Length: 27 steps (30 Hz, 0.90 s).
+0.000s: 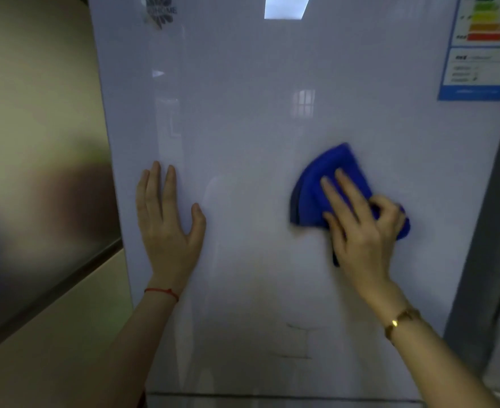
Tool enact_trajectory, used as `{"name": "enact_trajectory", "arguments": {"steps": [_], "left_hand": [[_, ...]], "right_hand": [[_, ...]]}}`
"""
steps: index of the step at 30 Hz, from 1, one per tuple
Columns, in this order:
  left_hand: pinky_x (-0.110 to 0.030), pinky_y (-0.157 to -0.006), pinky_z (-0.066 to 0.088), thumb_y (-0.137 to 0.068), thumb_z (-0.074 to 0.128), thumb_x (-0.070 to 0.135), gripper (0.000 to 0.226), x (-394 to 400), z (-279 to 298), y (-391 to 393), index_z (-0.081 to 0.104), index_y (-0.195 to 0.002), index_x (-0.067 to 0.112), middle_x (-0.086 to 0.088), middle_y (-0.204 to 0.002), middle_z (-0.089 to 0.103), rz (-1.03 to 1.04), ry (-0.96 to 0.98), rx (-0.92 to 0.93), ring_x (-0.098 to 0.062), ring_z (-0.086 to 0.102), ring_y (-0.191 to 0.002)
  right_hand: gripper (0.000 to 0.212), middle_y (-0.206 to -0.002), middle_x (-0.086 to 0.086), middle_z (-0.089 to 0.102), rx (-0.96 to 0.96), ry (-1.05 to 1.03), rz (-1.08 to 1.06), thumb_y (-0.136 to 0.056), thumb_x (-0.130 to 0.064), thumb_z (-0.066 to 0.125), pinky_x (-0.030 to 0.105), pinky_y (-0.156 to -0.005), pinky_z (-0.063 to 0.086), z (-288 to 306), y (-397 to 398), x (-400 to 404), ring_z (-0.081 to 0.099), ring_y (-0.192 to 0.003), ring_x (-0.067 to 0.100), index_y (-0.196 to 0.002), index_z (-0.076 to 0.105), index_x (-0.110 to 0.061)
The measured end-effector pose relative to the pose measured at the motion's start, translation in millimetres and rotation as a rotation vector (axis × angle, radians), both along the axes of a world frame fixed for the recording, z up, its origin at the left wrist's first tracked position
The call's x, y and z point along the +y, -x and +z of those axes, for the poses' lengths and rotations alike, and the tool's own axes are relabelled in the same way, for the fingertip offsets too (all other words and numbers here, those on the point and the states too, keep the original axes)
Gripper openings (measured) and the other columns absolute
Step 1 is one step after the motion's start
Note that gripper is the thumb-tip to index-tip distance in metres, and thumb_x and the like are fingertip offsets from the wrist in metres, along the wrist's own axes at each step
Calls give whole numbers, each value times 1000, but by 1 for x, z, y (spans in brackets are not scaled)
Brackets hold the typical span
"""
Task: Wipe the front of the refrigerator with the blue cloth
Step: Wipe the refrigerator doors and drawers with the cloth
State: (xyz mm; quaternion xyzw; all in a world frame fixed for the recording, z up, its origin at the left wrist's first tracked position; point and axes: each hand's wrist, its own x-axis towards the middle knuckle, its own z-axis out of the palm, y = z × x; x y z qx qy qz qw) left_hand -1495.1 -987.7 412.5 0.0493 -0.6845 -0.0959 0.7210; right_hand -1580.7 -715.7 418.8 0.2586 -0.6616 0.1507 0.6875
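Note:
The glossy white refrigerator door (257, 119) fills most of the view. A folded blue cloth (325, 184) is pressed flat against the door right of centre. My right hand (360, 228) lies over the cloth's lower right part, two fingers stretched across it and the others curled into its edge. My left hand (166, 219) rests flat on the door at the left, fingers apart and pointing up, holding nothing. A red string circles the left wrist and a gold bracelet the right.
An energy label (484, 45) with coloured bars is stuck at the door's top right. A round logo sticker (160, 11) sits at the top left. A beige wall or cabinet side (36, 142) stands left of the door. A grey edge (490, 231) runs down the right.

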Motion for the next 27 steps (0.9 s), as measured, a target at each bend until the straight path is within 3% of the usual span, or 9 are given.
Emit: {"name": "enact_trajectory", "arguments": {"steps": [3,7,9,12,16,20,22,24,27], "left_hand": [[-41,-125,18,-96,51,23,57,-1,-13,-2,35,-147,2,-16,-156,30,12,-8,-14,-32,24,-148],[-42,-125,18,-96,50,22,58,-3,-27,-2,33,-148,2,-17,-157,28,10,-8,-29,-32,23,-149],[-44,-125,19,-96,50,22,57,-4,-31,-2,34,-148,2,-17,-157,29,15,-6,-25,-32,23,-149],[-47,-124,21,-96,49,22,57,-4,-32,-2,34,-147,2,-17,-156,29,18,-9,-16,-31,23,-148],[-45,-124,19,-96,49,22,57,-3,-32,-3,34,-147,0,-18,-156,30,21,-6,-17,-32,24,-148],[-47,-124,20,-96,50,20,57,-4,-32,-3,35,-146,-1,-20,-155,31,11,6,-9,-34,25,-147],[-50,-123,21,-96,51,20,57,-5,-33,-3,35,-147,0,-21,-155,31,10,14,-9,-34,25,-147],[-51,-122,22,-96,50,20,57,-5,-33,-3,35,-146,0,-20,-155,31,16,12,-4,-34,25,-147],[-52,-122,23,-96,50,20,57,-5,-34,-2,34,-147,0,-18,-155,30,14,15,-2,-33,24,-147]], "right_hand": [[42,-151,-12,37,-27,132,-7,-101,-31,50,36,-84,35,-7,-8,-25,43,-99,25,-142,45,-32],[56,-162,-13,6,-31,-477,-14,-98,-19,39,32,-77,38,-177,-18,-32,52,-91,21,-149,24,-36],[63,-162,-13,3,-37,-606,27,-92,-15,43,29,-71,43,-221,-20,-15,48,-85,18,-148,25,-35],[59,-162,-9,10,7,-504,-5,-99,-11,38,32,-72,37,-180,-9,3,54,-83,22,-152,19,-30],[47,-150,-7,39,-88,118,53,-100,-26,51,38,-80,40,-93,1,-7,50,-90,28,-145,38,-30],[54,-161,-15,10,-60,-346,-16,-101,-19,37,34,-77,36,-173,-21,-25,46,-89,21,-150,21,-37],[53,-161,-15,8,-37,-474,-30,-100,-18,39,33,-78,36,-197,-18,-9,46,-88,19,-148,27,-37],[54,-160,-13,18,-52,-358,-16,-97,-18,46,33,-79,37,-169,-9,6,48,-88,20,-147,31,-35],[41,-150,-6,40,-77,110,-5,-101,-23,48,35,-84,37,-77,1,14,47,-92,25,-142,44,-29]]}}
